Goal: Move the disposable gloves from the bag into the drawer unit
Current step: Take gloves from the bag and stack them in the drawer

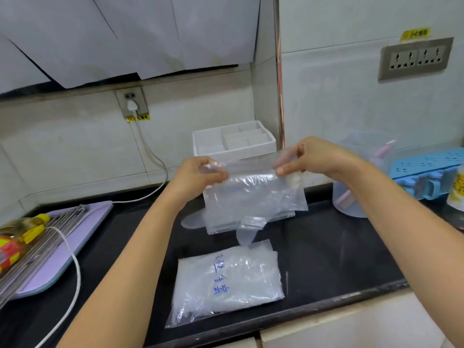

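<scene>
A clear disposable glove (253, 197) hangs stretched between both hands above the black counter. My left hand (198, 172) pinches its left top corner, and my right hand (308, 156) pinches the right top corner. The glove's fingers droop down to about mid-counter. Below it lies the clear bag of gloves (226, 285) with blue writing, flat near the counter's front edge. Behind the held glove stands the white drawer unit (233, 141) with a divided tray on top; its front is mostly hidden by the glove.
A purple board (62, 247) with a metal rack, a bottle and a white cord sits at left. A clear cup (351, 194) and a blue power strip holder (426, 169) stand at right. Wall sockets are behind.
</scene>
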`<action>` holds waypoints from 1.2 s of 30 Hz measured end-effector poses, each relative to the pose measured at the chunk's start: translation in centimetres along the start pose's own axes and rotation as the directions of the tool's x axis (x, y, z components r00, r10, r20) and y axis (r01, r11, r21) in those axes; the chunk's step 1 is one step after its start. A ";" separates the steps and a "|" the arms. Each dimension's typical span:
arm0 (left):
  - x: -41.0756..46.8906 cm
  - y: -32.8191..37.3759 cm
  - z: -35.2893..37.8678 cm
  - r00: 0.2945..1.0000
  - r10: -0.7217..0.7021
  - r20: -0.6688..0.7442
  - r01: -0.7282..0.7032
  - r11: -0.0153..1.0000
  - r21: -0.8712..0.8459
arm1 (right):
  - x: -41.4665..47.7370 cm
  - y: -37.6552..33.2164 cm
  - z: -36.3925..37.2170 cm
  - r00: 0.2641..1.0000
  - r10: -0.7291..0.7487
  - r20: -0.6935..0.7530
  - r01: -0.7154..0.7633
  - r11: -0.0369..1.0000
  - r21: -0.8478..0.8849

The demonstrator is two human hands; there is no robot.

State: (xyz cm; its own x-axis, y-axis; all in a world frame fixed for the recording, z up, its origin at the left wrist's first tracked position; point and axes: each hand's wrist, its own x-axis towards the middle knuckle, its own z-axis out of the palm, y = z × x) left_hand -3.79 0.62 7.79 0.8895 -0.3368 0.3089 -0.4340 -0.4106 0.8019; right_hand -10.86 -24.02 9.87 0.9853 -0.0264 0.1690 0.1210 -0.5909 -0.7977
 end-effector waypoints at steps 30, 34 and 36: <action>4.1 -4.2 0.0 0.959 0.075 0.275 -0.207 0.846 0.492 | 8.0 4.4 1.2 0.953 -0.226 0.204 0.284 0.903 -0.324; 5.4 -5.3 1.6 0.930 -0.065 0.362 -0.179 0.780 0.600 | 9.2 5.5 2.9 0.938 -0.167 0.302 0.315 0.771 -0.553; 5.9 -5.5 2.3 0.910 -0.112 0.400 -0.190 0.744 0.641 | 9.5 6.0 3.4 0.940 -0.107 0.323 0.296 0.726 -0.621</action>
State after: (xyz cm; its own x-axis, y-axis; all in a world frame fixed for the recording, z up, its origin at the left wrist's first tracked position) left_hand 3.55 -1.02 4.04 0.8006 -0.5990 -0.0131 -0.5835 -0.7845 0.2098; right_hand -0.32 -25.05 4.69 0.9527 0.2986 0.0569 0.3040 -0.9374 -0.1699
